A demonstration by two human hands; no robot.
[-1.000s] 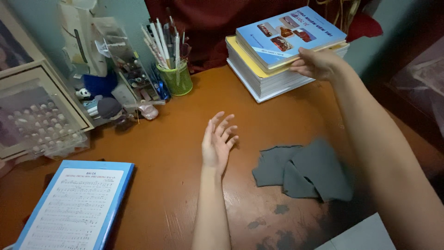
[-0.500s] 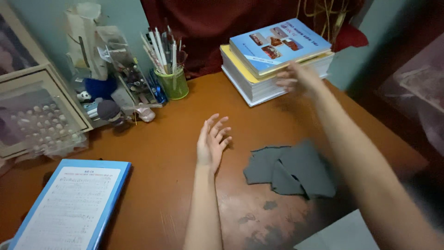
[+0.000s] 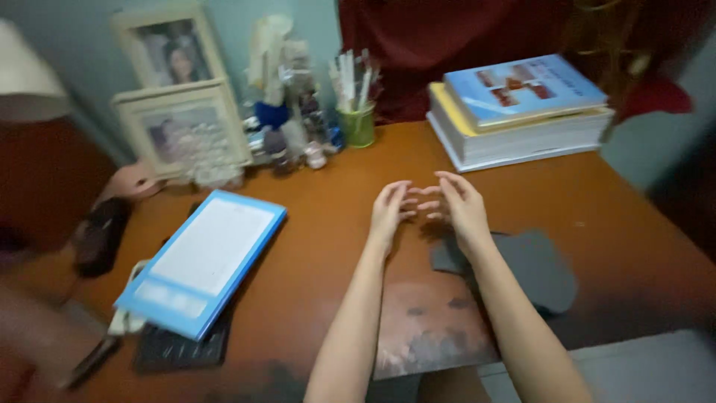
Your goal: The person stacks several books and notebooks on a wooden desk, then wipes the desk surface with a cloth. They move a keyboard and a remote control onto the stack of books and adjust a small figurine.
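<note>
My left hand [image 3: 389,210] and my right hand [image 3: 461,209] hover together over the middle of the table [image 3: 328,224], fingers loosely spread and half curled, fingertips nearly meeting — neither one holds anything. Whether the tips actually touch, I cannot tell; the picture is blurred there.

The grey cloth [image 3: 533,267] lies flat on the table just under and to the right of my right wrist, with my forearm crossing its left edge. Straight beyond my hands from the cloth, the brown top is bare up to the stack of books [image 3: 522,112] at the back right, well apart from the cloth. Left of that stack stands a green pen cup [image 3: 358,123], then a cluster of small figurines [image 3: 291,142] and two picture frames [image 3: 179,112] against the wall.

To the left of the cloth, past my left forearm, a blue-edged booklet [image 3: 205,261] lies slanted, resting partly on a dark keyboard [image 3: 183,347] near the front edge. Between the booklet and the cloth there is open tabletop — worn and patchy toward the near edge.
</note>
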